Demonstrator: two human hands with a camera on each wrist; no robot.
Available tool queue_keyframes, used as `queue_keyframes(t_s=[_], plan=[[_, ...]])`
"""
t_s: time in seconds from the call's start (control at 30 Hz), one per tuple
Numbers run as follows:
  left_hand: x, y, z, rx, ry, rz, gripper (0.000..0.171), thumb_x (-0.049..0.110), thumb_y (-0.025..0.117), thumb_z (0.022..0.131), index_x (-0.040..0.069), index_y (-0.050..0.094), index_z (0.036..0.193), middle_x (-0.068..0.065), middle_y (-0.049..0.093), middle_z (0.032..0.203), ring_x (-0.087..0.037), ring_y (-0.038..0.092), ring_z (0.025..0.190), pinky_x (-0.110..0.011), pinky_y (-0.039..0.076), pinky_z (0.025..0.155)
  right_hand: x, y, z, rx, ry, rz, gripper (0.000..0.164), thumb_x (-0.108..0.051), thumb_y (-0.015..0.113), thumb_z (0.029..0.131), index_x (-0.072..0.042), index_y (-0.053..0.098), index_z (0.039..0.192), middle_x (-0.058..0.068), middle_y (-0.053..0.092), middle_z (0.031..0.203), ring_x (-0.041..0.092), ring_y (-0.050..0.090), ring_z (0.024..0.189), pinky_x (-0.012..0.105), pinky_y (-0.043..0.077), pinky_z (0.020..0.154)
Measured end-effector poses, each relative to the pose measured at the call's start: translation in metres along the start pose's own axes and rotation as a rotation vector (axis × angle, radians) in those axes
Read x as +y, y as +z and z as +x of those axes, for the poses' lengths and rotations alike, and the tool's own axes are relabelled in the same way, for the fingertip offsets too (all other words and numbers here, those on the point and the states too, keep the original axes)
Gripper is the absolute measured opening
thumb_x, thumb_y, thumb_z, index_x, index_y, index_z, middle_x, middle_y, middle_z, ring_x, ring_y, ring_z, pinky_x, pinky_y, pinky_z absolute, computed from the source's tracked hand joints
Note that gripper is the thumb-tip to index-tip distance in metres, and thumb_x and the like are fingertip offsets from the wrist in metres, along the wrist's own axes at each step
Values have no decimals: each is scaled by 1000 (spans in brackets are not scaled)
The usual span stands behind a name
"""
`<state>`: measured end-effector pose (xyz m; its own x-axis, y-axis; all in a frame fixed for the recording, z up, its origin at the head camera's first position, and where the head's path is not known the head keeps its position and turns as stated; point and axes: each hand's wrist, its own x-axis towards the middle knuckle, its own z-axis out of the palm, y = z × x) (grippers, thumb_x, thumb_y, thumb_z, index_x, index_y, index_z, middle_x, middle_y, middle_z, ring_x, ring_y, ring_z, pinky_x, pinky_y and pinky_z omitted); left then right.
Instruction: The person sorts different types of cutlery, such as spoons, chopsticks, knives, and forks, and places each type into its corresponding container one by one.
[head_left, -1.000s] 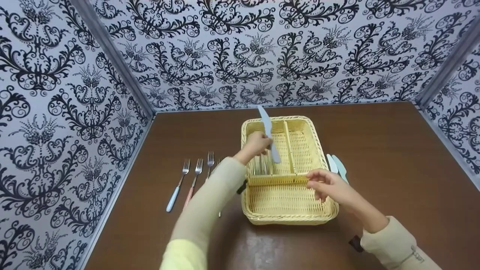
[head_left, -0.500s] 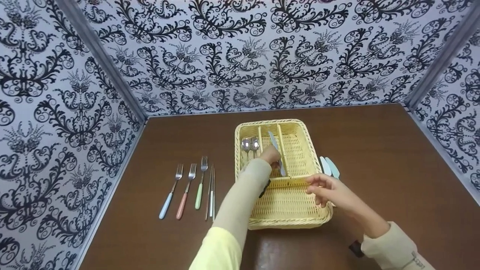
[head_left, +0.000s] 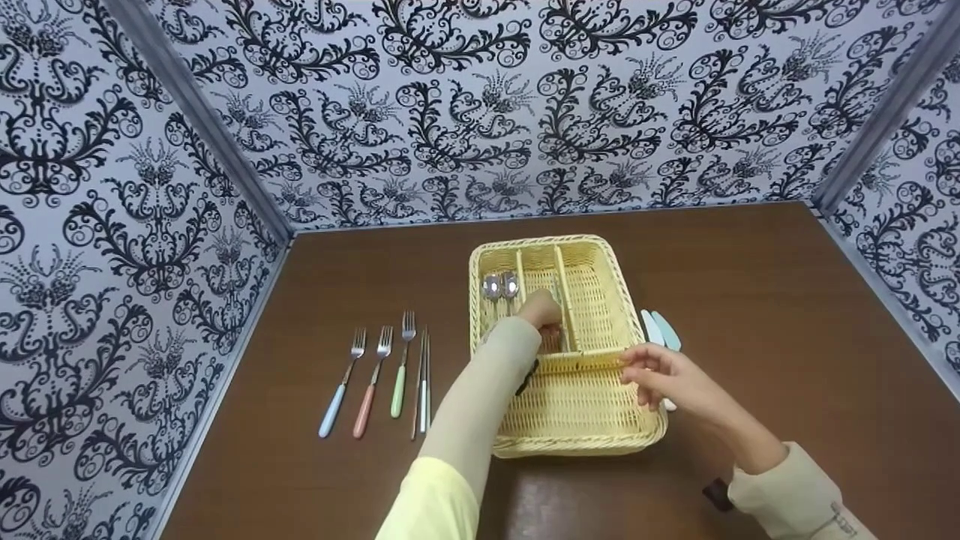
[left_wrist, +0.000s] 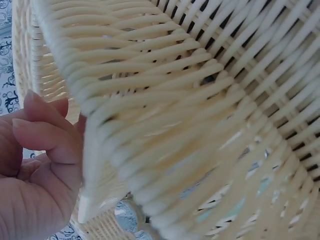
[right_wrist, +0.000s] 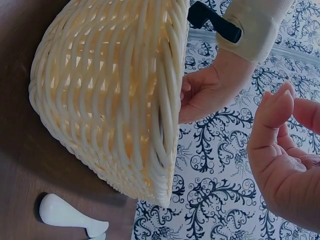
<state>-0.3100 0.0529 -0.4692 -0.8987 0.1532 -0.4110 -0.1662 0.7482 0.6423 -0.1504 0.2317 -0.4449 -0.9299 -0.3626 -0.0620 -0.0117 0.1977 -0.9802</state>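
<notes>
My left hand (head_left: 541, 311) reaches down into the middle back compartment of a cream wicker cutlery basket (head_left: 570, 444). Its curled fingers hold a pale blue table knife (head_left: 556, 291), seen nearly edge-on along the right-hand divider. In the left wrist view the basket's weave hides the fingers' far side and the knife. Two spoons (head_left: 500, 285) lie bowls-up in the left compartment. By the basket's right rim my right hand (head_left: 667, 375) hovers, fingers loosely bent around nothing; the right wrist view shows space between it and the weave.
Left of the basket lie blue (head_left: 333, 409), pink (head_left: 364, 411) and green (head_left: 398, 391) handled forks, then metal chopsticks (head_left: 424, 375). Against the basket's right side are a white knife (head_left: 651, 328) and a mint knife (head_left: 666, 330). Patterned walls (head_left: 480, 112) enclose the brown table (head_left: 765, 315).
My left hand has brought the knife from above the basket down and rightward into the middle compartment, turning it against the divider. My right hand stays near the rim.
</notes>
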Motion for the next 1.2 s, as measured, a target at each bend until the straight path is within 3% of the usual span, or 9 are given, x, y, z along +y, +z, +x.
queue_keyframes(t_s=[0.1, 0.2, 0.3, 0.4, 0.6, 0.77, 0.87, 1.03, 1.2], plan=[[-2, -6, 4, -36, 25, 61, 12, -10, 48, 76, -1, 55, 73, -2, 42, 46, -8, 30, 32, -21, 24, 31, 0, -4, 0, 16, -10, -7, 30, -12, 55, 91, 10, 48, 110, 5, 59, 84, 7, 53, 57, 21, 46, 49], [-4, -14, 4, -60, 40, -11, 20, -11, 50, 76, 3, 48, 62, -1, 38, 47, -9, 32, 34, -21, 25, 33, 2, -10, -2, 72, -16, -22, 26, -12, 56, 90, 6, 50, 108, 2, 59, 83, 7, 53, 57, 22, 46, 49], [-7, -32, -5, -88, 108, -106, 10, -8, 52, 78, -3, 60, 82, -7, 56, 67, -8, 39, 38, -21, 30, 37, 6, -19, -5, 167, 4, -60, 26, -10, 56, 90, 6, 49, 109, 0, 57, 79, 8, 53, 57, 23, 47, 50], [-14, -56, -25, -74, 192, -164, 40, -2, 54, 80, -3, 53, 120, -12, 62, 90, -7, 46, 41, -18, 35, 39, 17, -30, -7, 268, 37, -180, 29, -10, 56, 90, 9, 49, 111, 4, 58, 82, 9, 53, 58, 25, 47, 50], [-46, -85, -62, 90, 373, -108, 29, 3, 53, 84, 0, 58, 113, -10, 61, 83, -17, 55, 50, -20, 42, 43, 54, -53, -6, 316, 206, -397, 32, -13, 56, 89, 8, 51, 112, 15, 60, 91, 15, 55, 61, 27, 47, 52], [-85, -83, -88, 315, 505, -22, 28, 0, 52, 84, -1, 57, 112, -12, 62, 90, -22, 58, 73, -29, 49, 63, 78, -63, -1, 277, 346, -469, 37, -13, 56, 86, 12, 48, 112, 16, 57, 83, 15, 52, 57, 29, 46, 51], [-105, -76, -102, 423, 550, 10, 30, 0, 55, 84, -2, 54, 114, -13, 62, 94, -23, 58, 82, -35, 49, 72, 86, -65, 1, 281, 395, -591, 28, -15, 55, 86, 10, 51, 98, 9, 51, 71, 15, 46, 54, 28, 40, 49], [-134, -58, -119, 497, 584, 71, 30, 2, 58, 83, -1, 55, 113, -11, 61, 98, -23, 58, 86, -35, 49, 74, 94, -66, 3, 265, 426, -711, 33, -19, 54, 85, -11, 40, 56, -4, 35, 50, 11, 34, 46, 24, 27, 43], [-153, -44, -127, 499, 574, 69, 29, 3, 58, 83, 0, 55, 112, -9, 60, 98, -21, 58, 84, -32, 49, 72, 95, -68, 4, 235, 443, -674, 39, -21, 56, 86, -16, 39, 51, -5, 38, 46, 10, 38, 43, 23, 30, 42]])
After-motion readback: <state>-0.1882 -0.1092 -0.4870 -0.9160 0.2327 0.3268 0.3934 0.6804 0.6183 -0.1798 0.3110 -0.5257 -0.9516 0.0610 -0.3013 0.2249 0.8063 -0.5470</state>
